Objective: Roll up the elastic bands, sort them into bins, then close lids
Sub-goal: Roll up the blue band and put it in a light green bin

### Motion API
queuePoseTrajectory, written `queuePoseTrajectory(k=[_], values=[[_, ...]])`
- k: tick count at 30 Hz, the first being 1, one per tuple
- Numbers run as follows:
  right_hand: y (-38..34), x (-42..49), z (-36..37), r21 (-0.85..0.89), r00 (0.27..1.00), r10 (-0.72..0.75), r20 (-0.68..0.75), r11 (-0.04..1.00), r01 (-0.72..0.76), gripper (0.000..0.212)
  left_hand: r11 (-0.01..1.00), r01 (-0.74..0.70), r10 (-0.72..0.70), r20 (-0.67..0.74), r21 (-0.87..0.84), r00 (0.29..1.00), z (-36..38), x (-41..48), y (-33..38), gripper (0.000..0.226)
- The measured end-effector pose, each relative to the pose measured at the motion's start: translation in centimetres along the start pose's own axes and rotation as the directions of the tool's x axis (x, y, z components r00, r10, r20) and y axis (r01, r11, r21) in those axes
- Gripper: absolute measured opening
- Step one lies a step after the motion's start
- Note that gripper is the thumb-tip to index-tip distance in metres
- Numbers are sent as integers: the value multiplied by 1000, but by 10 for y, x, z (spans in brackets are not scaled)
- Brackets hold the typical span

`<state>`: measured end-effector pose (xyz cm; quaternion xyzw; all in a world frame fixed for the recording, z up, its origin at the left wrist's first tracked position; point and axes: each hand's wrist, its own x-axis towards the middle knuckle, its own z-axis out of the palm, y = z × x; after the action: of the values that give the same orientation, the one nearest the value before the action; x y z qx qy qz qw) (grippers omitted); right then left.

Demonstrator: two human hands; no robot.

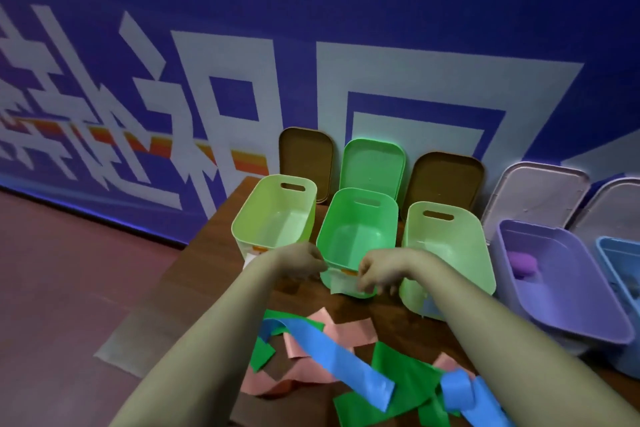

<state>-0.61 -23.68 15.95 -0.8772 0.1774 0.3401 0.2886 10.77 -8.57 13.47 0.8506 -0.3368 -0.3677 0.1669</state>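
Left hand [304,262] & right hand [375,276] are held close at front rim of middle green plastic bin [346,218], poss. for sorting; fingers blurred, grip can't be told.

Blue bin [623,263] partly off right edge

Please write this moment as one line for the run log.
left hand, right hand: at front rim of middle green bin, grip unclear | bands: loose on table | purple bin: holds one roll
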Motion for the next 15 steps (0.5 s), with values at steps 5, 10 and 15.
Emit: queuePoseTrajectory(k=[5, 10, 15], values=[[12, 22, 41, 163, 991, 131, 15, 978, -132, 19, 994, -80, 68, 153, 77, 986, 7, 6, -28, 24], [38, 25, 90, 342, 952, 288, -99, 909, -239, 10, 978, -183, 164, 167, 105, 972, 30, 9, -43, 26], [65, 16, 136, 396, 893, 442, -85, 837, -377, 9, 958, -237, 209, 173, 162, 963, 57, 20, -50, 18]])
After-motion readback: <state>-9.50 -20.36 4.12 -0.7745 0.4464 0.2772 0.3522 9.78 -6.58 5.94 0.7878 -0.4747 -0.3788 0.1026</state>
